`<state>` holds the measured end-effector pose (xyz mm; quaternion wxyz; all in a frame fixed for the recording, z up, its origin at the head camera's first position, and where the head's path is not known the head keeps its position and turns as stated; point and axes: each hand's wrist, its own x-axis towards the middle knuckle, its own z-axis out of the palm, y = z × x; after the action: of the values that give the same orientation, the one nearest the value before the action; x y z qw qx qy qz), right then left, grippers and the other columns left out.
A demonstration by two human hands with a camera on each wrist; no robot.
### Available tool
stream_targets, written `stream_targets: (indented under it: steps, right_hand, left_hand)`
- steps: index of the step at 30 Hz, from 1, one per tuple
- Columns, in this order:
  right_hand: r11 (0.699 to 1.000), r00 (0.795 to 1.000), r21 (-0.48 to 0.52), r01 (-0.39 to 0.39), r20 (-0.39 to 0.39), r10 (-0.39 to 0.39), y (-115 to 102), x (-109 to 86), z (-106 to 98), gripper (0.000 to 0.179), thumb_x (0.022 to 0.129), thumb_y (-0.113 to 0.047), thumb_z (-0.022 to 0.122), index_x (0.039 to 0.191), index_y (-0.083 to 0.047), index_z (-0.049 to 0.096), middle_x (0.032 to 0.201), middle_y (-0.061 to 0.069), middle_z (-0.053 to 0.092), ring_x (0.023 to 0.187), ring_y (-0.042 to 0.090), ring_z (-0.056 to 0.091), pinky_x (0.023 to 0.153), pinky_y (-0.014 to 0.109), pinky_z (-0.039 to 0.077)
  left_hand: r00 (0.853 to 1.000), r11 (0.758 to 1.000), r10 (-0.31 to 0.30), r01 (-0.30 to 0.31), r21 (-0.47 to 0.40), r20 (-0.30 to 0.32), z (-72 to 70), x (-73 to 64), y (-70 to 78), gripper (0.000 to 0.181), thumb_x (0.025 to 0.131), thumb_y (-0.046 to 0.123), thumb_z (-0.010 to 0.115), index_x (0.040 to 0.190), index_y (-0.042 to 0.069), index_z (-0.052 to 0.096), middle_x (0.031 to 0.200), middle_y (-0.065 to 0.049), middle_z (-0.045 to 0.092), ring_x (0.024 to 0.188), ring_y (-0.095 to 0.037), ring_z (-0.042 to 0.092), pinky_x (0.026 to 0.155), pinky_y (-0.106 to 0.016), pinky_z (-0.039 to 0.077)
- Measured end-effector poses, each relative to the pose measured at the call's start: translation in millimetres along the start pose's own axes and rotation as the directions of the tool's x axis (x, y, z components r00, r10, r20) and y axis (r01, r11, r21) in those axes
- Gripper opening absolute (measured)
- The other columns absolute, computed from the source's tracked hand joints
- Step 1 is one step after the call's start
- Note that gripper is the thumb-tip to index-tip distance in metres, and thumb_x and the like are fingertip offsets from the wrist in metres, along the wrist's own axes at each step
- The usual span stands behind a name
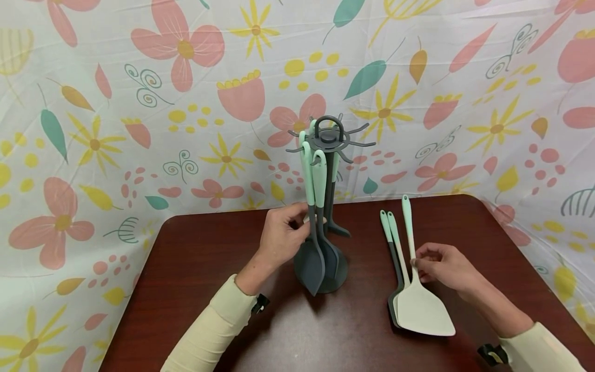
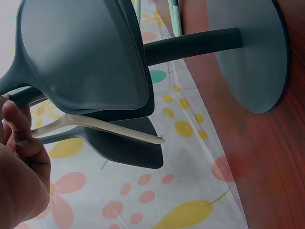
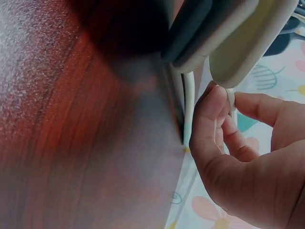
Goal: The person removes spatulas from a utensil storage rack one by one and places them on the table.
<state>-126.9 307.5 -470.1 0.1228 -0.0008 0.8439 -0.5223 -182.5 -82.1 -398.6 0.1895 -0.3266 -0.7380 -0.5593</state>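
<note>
The left hand (image 1: 282, 233) holds the utensil stand (image 1: 329, 136), reaching in from the stand's left side with fingers curled and thumb bent inward among the hanging handles; its fingertips are partly hidden, so I cannot tell whether they grip the post (image 2: 193, 46) alone or a handle along with it. The stand rises upright near the middle of the table's back edge, its round base (image 1: 341, 276) flat on the wood, and dark spatulas (image 1: 311, 268) with mint handles hang from it, their blades pointing down around the post. The right hand (image 1: 448, 268) pinches the cream spatula (image 1: 425, 312) between thumb and fingers, low on the handle and just above the blade; the other fingers curl loosely beneath. This spatula is towards the right edge of the table (image 1: 297, 338), its mint handle end pointing to the back edge and its wide blade towards the front. It overlaps another cream spatula (image 1: 402, 260), with a dark spatula (image 1: 395, 262) at the left of the group. I cannot tell whether the pinched blade presses on the ones beneath. A flowered cloth (image 1: 241, 103) hangs beyond the table's back edge.
</note>
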Motion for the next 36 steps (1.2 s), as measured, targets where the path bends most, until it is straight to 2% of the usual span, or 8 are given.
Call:
stream_targets:
  steps: [11, 18, 25, 36]
  right_hand:
    - [0.999, 0.998, 0.023, -0.047, 0.042, 0.046, 3.9, 3.9, 1.7, 0.023, 0.104, -0.01, 0.067, 0.114, 0.01, 0.061, 0.092, 0.017, 0.067, 0.079, 0.028, 0.071, 0.073, 0.04, 0.064]
    - [0.998, 0.996, -0.009, -0.069, 0.051, 0.07, 8.7, 6.0, 3.2, 0.023, 0.104, -0.013, 0.068, 0.112, 0.008, 0.062, 0.094, 0.014, 0.068, 0.081, 0.027, 0.069, 0.073, 0.039, 0.063]
    - [0.997, 0.996, -0.043, -0.067, 0.053, 0.07, 12.6, 8.8, 5.2, 0.022, 0.104, -0.013, 0.068, 0.111, 0.007, 0.063, 0.095, 0.013, 0.071, 0.081, 0.027, 0.068, 0.072, 0.039, 0.062]
    - [0.996, 0.996, -0.059, -0.067, 0.054, 0.07, 20.0, 10.1, 6.6, 0.019, 0.105, -0.01, 0.065, 0.11, 0.008, 0.064, 0.096, 0.012, 0.071, 0.08, 0.026, 0.067, 0.07, 0.038, 0.061]
  left_hand:
    - [1.0, 1.0, 0.003, -0.003, 0.003, -0.014, 1.1, 0.2, 0.1, 0.014, 0.098, 0.012, 0.079, 0.11, 0.017, 0.082, 0.058, 0.005, 0.059, 0.048, -0.009, 0.054, 0.046, -0.028, 0.046]
    - [1.0, 1.0, 0.011, -0.011, -0.011, -0.012, 1.0, 0.1, 0.0, 0.015, 0.098, 0.011, 0.078, 0.112, 0.015, 0.082, 0.059, 0.003, 0.06, 0.047, -0.009, 0.052, 0.046, -0.027, 0.044]
    - [1.0, 0.999, 0.016, -0.017, -0.036, -0.005, 1.0, 0.1, -1.1, 0.013, 0.099, 0.014, 0.078, 0.112, 0.016, 0.082, 0.062, 0.006, 0.062, 0.046, -0.008, 0.051, 0.045, -0.026, 0.043]
    - [1.0, 1.0, -0.002, 0.002, -0.003, -0.014, 1.0, -0.3, 0.0, 0.014, 0.099, 0.012, 0.077, 0.111, 0.015, 0.082, 0.057, 0.003, 0.058, 0.047, -0.009, 0.052, 0.045, -0.026, 0.043]
